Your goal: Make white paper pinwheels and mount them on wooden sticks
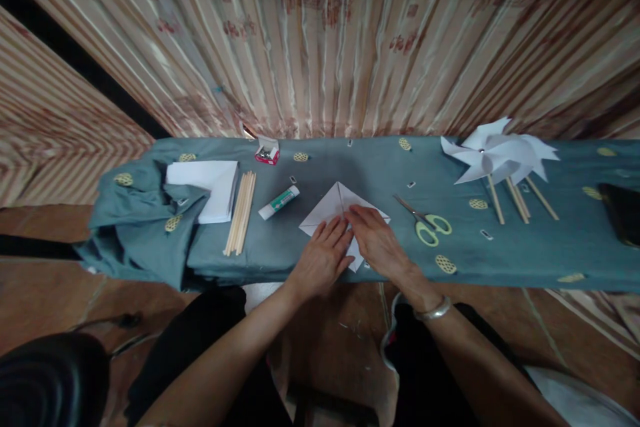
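A white square of paper point(330, 204) lies cornerwise on the cloth, with creases or slits running from its corners towards the middle. My left hand point(325, 255) rests on its lower left part, fingers stretched out flat. At the middle of the sheet, the bent fingers of my right hand point(375, 237) are pressed together on the paper near its centre; what lies under the fingertips is hidden. Scissors with light green handles point(433, 228) lie partly open to the right of this hand. To the left is a glue stick point(279, 203) with a green label.
Left on the cloth-covered table point(320, 153) are pale wooden sticks point(241, 213), stacked white paper point(223, 193) and a small open red-and-white box point(267, 151) of metal pins or tacks. Several white paper pinwheels point(500, 152) on sticks and a dark phone-like object point(620, 213) lie right.
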`<state>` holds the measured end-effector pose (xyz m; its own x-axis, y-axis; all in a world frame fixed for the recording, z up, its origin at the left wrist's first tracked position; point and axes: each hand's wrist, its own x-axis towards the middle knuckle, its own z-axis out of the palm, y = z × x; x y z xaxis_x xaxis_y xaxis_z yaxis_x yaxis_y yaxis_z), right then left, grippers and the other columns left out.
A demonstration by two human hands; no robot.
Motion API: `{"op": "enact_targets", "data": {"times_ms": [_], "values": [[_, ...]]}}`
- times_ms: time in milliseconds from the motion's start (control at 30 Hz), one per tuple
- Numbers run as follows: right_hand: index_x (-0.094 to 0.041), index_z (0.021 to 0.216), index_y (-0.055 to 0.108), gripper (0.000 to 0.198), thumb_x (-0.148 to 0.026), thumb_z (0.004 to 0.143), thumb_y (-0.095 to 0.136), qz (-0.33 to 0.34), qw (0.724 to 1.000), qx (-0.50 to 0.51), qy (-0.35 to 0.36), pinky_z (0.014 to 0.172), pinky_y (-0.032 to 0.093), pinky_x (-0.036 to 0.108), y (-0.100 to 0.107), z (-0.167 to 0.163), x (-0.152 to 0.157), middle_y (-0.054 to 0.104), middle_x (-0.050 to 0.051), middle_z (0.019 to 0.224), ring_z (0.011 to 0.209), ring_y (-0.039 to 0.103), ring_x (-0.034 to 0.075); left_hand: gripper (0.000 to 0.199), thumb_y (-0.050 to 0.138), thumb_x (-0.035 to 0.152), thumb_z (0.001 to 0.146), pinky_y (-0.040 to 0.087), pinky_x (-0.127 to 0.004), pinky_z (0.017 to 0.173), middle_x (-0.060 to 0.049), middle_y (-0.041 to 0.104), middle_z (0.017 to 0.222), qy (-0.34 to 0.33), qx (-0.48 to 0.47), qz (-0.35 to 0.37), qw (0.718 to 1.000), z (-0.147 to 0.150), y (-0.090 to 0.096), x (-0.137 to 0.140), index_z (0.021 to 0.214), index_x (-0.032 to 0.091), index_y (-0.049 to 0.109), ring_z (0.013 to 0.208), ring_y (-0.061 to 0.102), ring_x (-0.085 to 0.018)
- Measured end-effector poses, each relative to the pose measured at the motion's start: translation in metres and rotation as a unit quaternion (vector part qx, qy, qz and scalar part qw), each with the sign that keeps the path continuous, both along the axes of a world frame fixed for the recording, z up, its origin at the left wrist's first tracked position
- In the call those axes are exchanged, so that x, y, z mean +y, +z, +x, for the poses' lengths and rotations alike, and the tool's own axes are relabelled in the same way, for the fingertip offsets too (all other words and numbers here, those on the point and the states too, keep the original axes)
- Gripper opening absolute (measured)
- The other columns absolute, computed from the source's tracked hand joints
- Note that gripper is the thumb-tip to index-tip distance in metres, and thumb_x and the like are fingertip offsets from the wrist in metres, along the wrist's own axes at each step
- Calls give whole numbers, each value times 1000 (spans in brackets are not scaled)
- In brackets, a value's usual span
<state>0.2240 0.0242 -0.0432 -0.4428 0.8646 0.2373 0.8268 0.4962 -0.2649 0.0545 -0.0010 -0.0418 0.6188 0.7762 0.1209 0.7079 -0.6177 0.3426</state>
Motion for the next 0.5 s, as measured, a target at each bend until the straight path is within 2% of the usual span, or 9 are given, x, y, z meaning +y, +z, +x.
{"op": "enact_targets", "data": {"times_ms": [233,500], "values": [[-16,120,63,42,-7,87,39,2,1000,-2,-9,100,47,44,-4,-4,15,62,14,123,111,54,28,53,48,37,95,27,-48,117,-17,40,151,4,12,6,1000,-2,-2,-1,141,12,42,143,32,-28],[-17,122,61,41,-9,88,39,10,1000,14,-22,98,47,41,-7,-13,33,60,13,122,110,53,27,54,44,40,96,25,-49,117,-16,43,149,-4,18,8,1000,-1,-8,0,141,10,42,143,32,-30]]}}
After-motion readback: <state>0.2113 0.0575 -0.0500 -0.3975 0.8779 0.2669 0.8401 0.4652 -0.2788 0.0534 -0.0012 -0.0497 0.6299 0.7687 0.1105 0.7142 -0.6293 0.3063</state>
